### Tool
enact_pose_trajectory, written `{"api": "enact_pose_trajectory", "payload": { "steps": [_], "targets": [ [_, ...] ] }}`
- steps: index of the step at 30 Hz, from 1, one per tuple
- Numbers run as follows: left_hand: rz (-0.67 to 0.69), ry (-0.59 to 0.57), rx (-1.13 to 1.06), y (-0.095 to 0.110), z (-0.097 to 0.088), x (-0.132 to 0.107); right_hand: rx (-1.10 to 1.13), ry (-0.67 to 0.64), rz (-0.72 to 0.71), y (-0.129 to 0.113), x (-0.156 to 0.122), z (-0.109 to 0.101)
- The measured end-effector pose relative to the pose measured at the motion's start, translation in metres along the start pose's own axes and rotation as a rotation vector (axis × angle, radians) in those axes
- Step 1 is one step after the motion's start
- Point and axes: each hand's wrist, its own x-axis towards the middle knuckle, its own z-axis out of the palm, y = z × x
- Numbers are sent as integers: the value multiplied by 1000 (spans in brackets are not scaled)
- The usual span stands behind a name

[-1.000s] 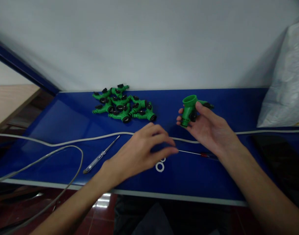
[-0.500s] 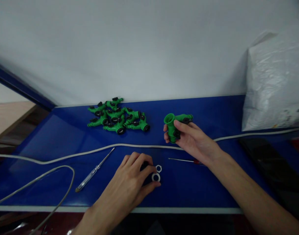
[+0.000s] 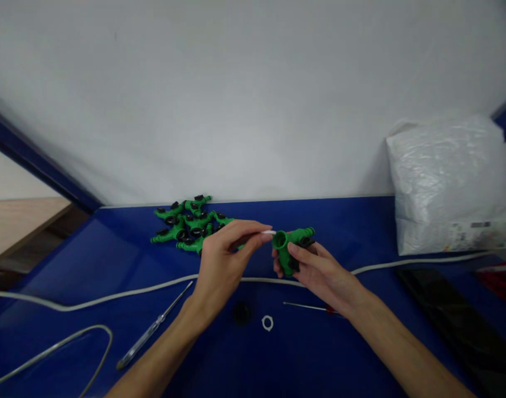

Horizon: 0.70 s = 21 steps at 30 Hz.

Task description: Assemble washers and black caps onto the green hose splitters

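Observation:
My right hand (image 3: 319,265) is closed around a green Y-shaped hose splitter (image 3: 283,254) with black valve levers, its wide round opening facing up toward me. Pinched between the thumb and fingers of my left hand (image 3: 231,251) is a white ring (image 3: 269,232), seen nearly edge-on beside the rim of that opening. Another white ring (image 3: 267,323) lies flat on the blue table below the hands. To its left is a round black part (image 3: 241,313), dark and hard to make out.
Several green splitters (image 3: 176,228) lie in a cluster at the back, partly hidden by my left hand. A clear-handled screwdriver (image 3: 147,334), a thin red-handled screwdriver (image 3: 306,305) and a white cable (image 3: 153,287) lie on the table (image 3: 344,354). A white plastic package (image 3: 447,188) stands at right.
My left hand has picked up one white ring from the table and brought it up to the splitter's opening. The black part now shows where that hand was. The camera view has tilted upward.

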Motion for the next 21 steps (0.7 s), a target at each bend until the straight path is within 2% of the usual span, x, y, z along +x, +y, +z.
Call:
{"api": "enact_pose_trajectory", "payload": {
  "steps": [4, 8, 14, 18, 21],
  "targets": [
    [183, -12, -30, -20, 18, 8, 0, -5, -15, 0, 1, 2],
    [260, -29, 3, -30, 18, -1, 16, 0, -21, 1, -1, 4],
    [242, -87, -40, -27, 10, -2, 58, -6, 14, 4, -4, 3],
    [169, -53, -61, -23, 11, -4, 39, -16, 14, 4, -4, 3],
    [184, -50, -66, -22, 10, -5, 30, -26, 3, 4, -4, 4]
  ]
}}
